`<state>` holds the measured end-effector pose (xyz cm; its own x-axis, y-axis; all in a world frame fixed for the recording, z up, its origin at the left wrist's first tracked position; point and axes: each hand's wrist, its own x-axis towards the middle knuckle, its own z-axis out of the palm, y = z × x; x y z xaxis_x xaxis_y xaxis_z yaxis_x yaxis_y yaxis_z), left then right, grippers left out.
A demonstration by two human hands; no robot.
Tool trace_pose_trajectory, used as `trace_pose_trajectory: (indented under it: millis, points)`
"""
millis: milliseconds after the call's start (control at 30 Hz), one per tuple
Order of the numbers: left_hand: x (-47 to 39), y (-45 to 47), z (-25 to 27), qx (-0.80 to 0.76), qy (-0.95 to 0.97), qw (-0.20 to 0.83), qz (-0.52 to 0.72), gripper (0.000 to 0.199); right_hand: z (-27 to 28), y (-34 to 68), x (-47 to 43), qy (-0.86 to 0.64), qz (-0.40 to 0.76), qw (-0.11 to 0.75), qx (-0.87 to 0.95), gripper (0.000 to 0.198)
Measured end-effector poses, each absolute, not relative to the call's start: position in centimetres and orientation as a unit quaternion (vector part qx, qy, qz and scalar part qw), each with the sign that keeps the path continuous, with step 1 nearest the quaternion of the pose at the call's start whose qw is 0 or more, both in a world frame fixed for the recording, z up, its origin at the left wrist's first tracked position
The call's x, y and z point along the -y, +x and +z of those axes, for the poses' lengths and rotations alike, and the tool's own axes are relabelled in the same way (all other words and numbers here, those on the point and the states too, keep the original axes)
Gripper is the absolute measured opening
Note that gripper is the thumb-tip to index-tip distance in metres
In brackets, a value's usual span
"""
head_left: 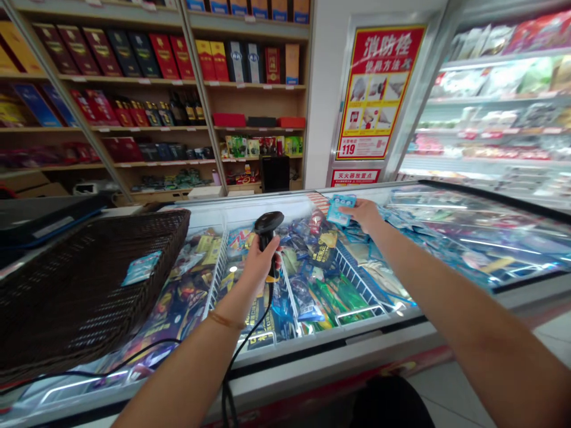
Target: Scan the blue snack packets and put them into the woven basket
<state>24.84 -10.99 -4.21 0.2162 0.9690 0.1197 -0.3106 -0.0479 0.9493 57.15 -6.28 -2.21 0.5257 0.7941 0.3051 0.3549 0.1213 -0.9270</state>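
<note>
My left hand is wrapped round the handle of a black barcode scanner, held upright above the chest freezer with its cable hanging down. My right hand pinches a small light-blue packet near the freezer's back edge. Just right of and below that hand lies a heap of similar blue packets. At the left, one more blue-and-white packet rests in a dark brown woven basket.
The freezer holds several bagged goods between white wire dividers. The scanner cable drapes over the front edge. Behind stand shelves of boxes, a red poster and, at right, a refrigerated display.
</note>
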Motion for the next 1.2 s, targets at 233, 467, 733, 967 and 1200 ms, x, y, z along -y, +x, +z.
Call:
trace_pose_trajectory:
  millis: [233,467,733,967,1200]
  points:
    - [11.1,24.3,-5.4,-0.351,0.470,0.617,0.525,0.056,-5.6,44.9,1.5,-0.521,0.320,0.643,0.462,0.045]
    - [11.3,24.4,-5.9,-0.364,0.525,0.567,0.519,0.047,-6.6,41.9,0.0,-0.507,0.328,0.623,0.498,0.040]
    - [10.9,24.1,-6.0,-0.405,0.540,0.548,0.494,0.038,-4.7,42.8,0.2,-0.510,0.362,0.591,0.510,0.032]
    - [11.2,24.3,-5.8,-0.416,0.543,0.545,0.484,0.035,-4.9,43.7,-0.2,-0.483,0.386,0.625,0.476,0.033]
    - [11.7,24.3,-5.6,-0.429,0.563,0.529,0.469,0.037,-5.0,43.2,-0.1,-0.453,0.402,0.627,0.489,0.037]
